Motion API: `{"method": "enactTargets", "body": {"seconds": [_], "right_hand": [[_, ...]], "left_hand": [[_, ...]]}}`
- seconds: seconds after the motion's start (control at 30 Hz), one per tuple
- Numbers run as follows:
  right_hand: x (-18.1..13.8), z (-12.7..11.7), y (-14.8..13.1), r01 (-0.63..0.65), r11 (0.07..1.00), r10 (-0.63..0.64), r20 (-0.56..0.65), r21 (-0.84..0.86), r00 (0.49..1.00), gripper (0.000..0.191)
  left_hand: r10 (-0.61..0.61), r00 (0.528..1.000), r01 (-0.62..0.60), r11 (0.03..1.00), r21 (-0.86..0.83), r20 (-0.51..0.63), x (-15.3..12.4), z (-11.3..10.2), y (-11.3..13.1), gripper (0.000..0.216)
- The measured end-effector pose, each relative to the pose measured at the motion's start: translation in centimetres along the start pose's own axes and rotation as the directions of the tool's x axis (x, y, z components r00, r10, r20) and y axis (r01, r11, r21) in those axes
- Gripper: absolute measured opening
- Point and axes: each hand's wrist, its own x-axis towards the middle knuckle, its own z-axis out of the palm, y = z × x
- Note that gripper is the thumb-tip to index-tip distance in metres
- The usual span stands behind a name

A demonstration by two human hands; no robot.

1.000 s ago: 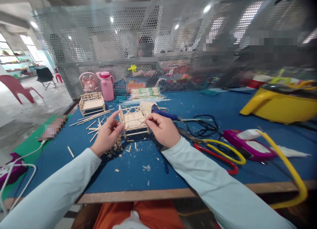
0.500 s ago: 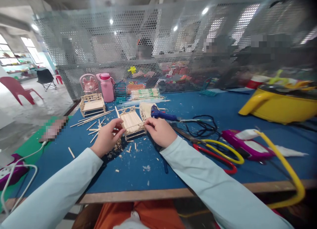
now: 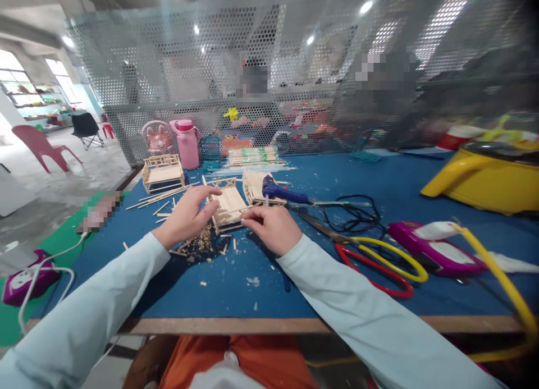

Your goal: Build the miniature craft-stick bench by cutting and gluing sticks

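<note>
I am watching the stick frame (image 3: 229,205) lying on the tabletop (image 3: 227,299) between my hands, its long axis running away from me. My left hand (image 3: 185,218) is spreading its fingers over the frame's left edge, and my right hand (image 3: 273,232) is pinching its near right corner.

A blue glue gun (image 3: 280,193) on the blue table (image 3: 236,299), with a black cord (image 3: 349,212) curled just beside. Far back, a pink bottle (image 3: 187,143) next to a small stick bench (image 3: 162,173). At the right, a big yellow pot (image 3: 484,178) and red and yellow rings (image 3: 389,289).
</note>
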Motion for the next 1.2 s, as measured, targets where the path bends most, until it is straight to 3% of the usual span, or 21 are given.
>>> {"method": "enactTargets", "body": {"seconds": [0.1, 0.2, 0.3, 0.47, 0.57, 0.63, 0.83, 1.2], "right_hand": [[0.1, 0.8, 0.2, 0.005, 1.0, -0.005, 0.022, 0.001, 1.0, 0.009], [0.1, 1.2, 0.0, 0.012, 1.0, -0.011, 0.048, -0.012, 0.999, 0.01], [0.2, 1.6, -0.2, 0.023, 0.999, -0.021, 0.063, -0.025, 0.998, 0.01], [0.4, 2.2, -0.7, 0.04, 0.998, -0.038, 0.043, -0.055, 0.998, 0.015], [0.4, 2.3, -1.1, 0.041, 0.995, -0.04, 0.009, -0.09, 0.999, 0.019], [0.4, 2.4, -1.3, 0.043, 0.993, -0.043, -0.001, -0.113, 0.999, 0.019], [0.6, 2.9, -0.8, 0.041, 0.99, -0.043, -0.007, -0.137, 0.999, 0.02], [0.8, 3.0, -0.5, 0.042, 0.995, -0.042, 0.008, -0.087, 0.999, 0.021]], "left_hand": [[0.097, 0.944, -0.142, 0.982, 0.122, 0.317, 1.6, -1.0, 0.1, 0.029], [0.187, 0.848, -0.322, 0.925, 0.201, 0.495, 2.6, -1.5, 0.1, 0.034], [0.136, 0.789, -0.351, 0.9, 0.259, 0.599, 3.5, -1.6, 0.2, 0.036], [-0.098, 0.701, -0.249, 0.895, 0.371, 0.707, 5.4, -2.4, 1.5, 0.053], [-0.142, 0.665, -0.236, 0.891, 0.387, 0.733, 6.3, -2.8, 2.4, 0.045], [-0.123, 0.67, -0.225, 0.906, 0.359, 0.732, 6.4, -2.7, 2.4, 0.039], [-0.054, 0.749, -0.195, 0.935, 0.297, 0.66, 5.4, -1.4, 1.0, 0.023], [-0.131, 0.75, -0.127, 0.934, 0.335, 0.648, 5.3, -1.1, 1.5, 0.024]]}}
